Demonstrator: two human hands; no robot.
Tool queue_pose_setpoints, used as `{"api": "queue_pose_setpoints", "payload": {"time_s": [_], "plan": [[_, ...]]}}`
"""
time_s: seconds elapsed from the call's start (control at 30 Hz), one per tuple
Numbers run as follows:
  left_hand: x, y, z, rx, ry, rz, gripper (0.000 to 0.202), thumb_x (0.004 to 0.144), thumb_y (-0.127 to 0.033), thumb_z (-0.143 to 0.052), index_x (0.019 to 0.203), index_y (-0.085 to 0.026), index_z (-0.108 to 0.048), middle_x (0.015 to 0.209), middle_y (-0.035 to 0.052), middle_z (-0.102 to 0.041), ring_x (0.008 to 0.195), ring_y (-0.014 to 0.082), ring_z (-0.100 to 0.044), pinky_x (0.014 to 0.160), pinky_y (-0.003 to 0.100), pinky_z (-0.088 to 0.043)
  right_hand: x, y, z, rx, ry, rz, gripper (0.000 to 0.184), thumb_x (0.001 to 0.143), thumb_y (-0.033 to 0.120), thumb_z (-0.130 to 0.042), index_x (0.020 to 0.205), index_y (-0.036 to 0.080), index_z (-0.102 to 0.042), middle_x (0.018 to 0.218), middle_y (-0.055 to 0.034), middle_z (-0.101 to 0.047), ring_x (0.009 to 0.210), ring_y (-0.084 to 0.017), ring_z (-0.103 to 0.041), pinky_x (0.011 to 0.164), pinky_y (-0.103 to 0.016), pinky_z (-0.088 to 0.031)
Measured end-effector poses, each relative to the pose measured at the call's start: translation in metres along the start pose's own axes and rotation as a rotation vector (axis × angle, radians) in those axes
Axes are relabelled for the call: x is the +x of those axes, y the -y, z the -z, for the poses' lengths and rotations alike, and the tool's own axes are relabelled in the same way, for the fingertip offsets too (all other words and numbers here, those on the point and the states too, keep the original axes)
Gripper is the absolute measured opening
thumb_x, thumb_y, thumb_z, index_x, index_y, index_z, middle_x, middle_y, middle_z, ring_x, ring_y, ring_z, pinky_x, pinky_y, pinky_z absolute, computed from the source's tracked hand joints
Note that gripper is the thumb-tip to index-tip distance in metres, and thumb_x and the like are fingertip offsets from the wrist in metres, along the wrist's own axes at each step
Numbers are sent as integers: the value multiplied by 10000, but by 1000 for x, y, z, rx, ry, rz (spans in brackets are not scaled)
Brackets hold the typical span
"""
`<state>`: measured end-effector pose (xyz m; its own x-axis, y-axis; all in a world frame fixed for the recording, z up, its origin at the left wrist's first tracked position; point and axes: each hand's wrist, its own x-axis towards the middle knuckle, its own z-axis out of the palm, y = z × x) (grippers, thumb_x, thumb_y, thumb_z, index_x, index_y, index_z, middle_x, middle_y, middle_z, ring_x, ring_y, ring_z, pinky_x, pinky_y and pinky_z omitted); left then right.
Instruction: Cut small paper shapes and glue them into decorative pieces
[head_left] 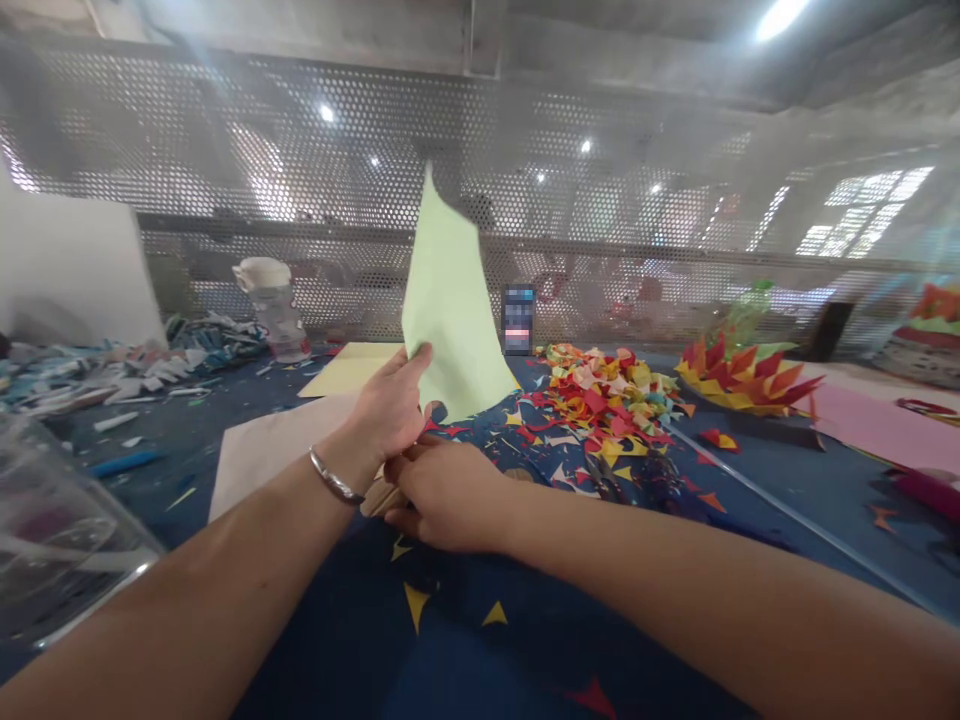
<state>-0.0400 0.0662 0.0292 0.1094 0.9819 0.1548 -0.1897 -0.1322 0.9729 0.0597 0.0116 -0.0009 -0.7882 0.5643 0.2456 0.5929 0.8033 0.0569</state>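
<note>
Nearly upright, a pale green sheet stands over the worktop

The person's left hand grips the sheet near its lower left edge, thumb on the near face. A silver bracelet circles that wrist. The right hand is close against the left, fingers curled beside a small tan thing; whether it grips this cannot be told. To the sheet's right lies a heap of coloured paper scraps, with a spiky red and yellow paper piece farther right. A bottle stands at the left.
</note>
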Motion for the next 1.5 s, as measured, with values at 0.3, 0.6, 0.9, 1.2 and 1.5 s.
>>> {"api": "queue_pose_setpoints", "payload": {"time_s": [0.3,0.6,0.9,1.2,1.5], "plan": [[-5,-2,-1,-254,58,115,551,842,-379,-666,1347,-322,-453,1330,43,-601,943,198,-667,543,236,-453,-73,-18,42,84,-259,19,299,912,299,-565,1147,115,-590,1093,-117,-667,1030,-225,-589,923,-376,-491],[-29,3,-31,-282,337,243,386,945,-392,-529,1294,-227,-540,1125,86,-698,849,200,-677,607,276,-521,-121,-56,60,-138,-378,-99,285,931,238,-541,1196,135,-572,1177,-121,-661,1077,-236,-598,968,-421,-485],[-29,7,-31,-255,400,308,358,959,-377,-494,1249,-195,-598,1059,106,-716,863,225,-683,704,332,-544,-122,-60,48,-155,-294,-2,323,952,231,-492,1252,131,-556,1225,-127,-653,1131,-229,-599,1019,-444,-472],[-32,6,-34,-186,313,346,330,834,-235,-686,1154,-162,-652,982,96,-730,810,189,-664,611,251,-498,-123,-59,47,-161,-290,25,334,920,197,-518,1235,95,-560,1179,-140,-668,1083,-247,-616,980,-454,-500],[-31,8,-33,-142,427,296,302,715,-123,-734,1013,-172,-712,997,89,-733,820,188,-654,622,252,-463,-122,-59,46,-144,-250,24,351,921,188,-505,1263,125,-554,1196,-130,-665,1119,-234,-608,1009,-455,-471]]}}
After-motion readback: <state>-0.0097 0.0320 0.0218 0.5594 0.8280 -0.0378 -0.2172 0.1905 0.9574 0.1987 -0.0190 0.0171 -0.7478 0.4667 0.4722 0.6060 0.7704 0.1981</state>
